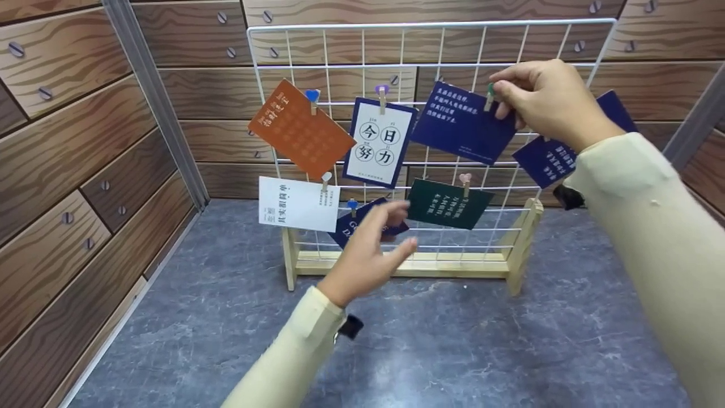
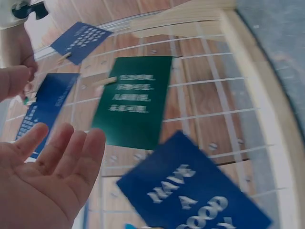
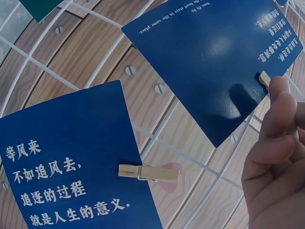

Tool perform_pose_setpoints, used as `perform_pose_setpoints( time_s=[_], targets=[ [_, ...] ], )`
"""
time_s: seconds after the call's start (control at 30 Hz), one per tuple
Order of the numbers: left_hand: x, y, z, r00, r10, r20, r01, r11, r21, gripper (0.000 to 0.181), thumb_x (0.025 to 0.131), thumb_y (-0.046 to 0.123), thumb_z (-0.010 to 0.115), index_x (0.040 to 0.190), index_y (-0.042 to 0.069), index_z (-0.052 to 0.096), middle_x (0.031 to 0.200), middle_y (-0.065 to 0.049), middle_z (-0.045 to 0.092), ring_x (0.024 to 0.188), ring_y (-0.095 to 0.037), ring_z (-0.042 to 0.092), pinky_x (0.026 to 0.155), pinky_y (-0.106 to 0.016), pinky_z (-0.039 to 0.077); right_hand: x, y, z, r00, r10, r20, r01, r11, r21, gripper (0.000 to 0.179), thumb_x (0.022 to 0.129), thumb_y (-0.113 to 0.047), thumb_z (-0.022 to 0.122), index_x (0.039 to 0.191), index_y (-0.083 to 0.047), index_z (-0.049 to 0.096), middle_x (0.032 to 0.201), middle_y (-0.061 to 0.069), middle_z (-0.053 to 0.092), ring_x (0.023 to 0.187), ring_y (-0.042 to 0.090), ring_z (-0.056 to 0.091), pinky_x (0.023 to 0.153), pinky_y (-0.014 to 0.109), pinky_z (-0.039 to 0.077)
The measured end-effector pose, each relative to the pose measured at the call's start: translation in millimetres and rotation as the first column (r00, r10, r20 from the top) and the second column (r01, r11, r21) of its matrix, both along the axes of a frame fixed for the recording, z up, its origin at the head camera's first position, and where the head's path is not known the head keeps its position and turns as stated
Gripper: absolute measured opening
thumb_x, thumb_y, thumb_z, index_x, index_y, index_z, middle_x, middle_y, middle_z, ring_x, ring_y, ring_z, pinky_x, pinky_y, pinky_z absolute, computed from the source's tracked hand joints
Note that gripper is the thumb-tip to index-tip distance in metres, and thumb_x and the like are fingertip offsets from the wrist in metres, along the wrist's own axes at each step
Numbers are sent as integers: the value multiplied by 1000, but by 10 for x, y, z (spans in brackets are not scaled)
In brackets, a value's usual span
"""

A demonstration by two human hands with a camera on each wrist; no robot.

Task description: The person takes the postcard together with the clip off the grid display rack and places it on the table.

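My right hand [image 1: 546, 99] pinches a small wooden clothespin [image 1: 489, 103] with a green top, at the upper right of a white wire grid rack [image 1: 396, 25]. The clothespin sits on the top edge of a dark blue card [image 1: 461, 127] with white writing, which hangs tilted on the grid. My left hand [image 1: 365, 258] is held in front of the lower grid, holding nothing, its fingers loosely spread. Behind it is a blue card [image 2: 190, 186] reading "HAVE A GOOD", partly hidden in the head view. A green card [image 1: 450, 204] hangs just right of it.
Also clipped to the grid are an orange card [image 1: 303, 130], a white card with blue border [image 1: 378, 141], a white card [image 1: 299, 204] and another blue card [image 3: 71, 157], partly behind my right wrist. Wooden feet [image 1: 524, 249] hold the rack on a grey marbled surface [image 1: 453, 345]. Wood-patterned panels [image 1: 198, 90] stand behind.
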State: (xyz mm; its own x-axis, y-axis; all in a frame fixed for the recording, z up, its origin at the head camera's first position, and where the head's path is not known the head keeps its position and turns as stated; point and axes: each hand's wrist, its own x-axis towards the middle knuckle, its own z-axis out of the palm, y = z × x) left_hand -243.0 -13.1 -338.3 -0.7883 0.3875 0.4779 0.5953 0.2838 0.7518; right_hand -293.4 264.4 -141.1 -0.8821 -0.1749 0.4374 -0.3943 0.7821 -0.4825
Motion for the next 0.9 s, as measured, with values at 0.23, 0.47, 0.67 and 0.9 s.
perform_pose_setpoints(
  time_s=[0.23, 0.47, 0.67, 0.9],
  targets=[
    [-104, 97, 412, 998, 39, -58, -41, 998, -39, 59, 100, 33, 69, 152, 14, 46, 140, -8, 53, 127, -15, 51, 104, -35, 50, -30, 18, 3, 1000, -7, -19, 7, 1000, 1, 38, 108, -32, 54, 132, -6, 69, 77, -4, 70, 59, 10, 59, 52, 18, 47],
    [-204, 242, 707, 987, 129, -100, -136, 989, -62, 52, 100, 33, 68, 147, 15, 52, 137, -4, 50, 116, -15, 50, 98, -31, 48, -43, 37, 10, 1000, -11, -5, 11, 999, -32, 38, 107, -34, 55, 125, -4, 70, 77, -5, 70, 59, 9, 58, 53, 18, 49],
    [-304, 347, 923, 966, 237, -102, -242, 969, -42, 55, 100, 30, 68, 148, 12, 50, 142, -6, 51, 126, -16, 50, 109, -31, 43, -59, 36, 8, 1000, -1, 6, 1, 1000, -17, 38, 107, -36, 56, 124, -5, 71, 79, -2, 71, 60, 10, 60, 53, 19, 49],
    [-394, 428, 1138, 960, 269, -71, -272, 961, -38, 60, 101, 28, 68, 154, 13, 44, 140, -5, 53, 124, -18, 53, 104, -29, 46, -73, 32, 13, 1000, 10, 19, -10, 1000, -1, 37, 108, -35, 54, 123, -5, 70, 83, 2, 71, 63, 12, 60, 56, 19, 50]
  ],
)
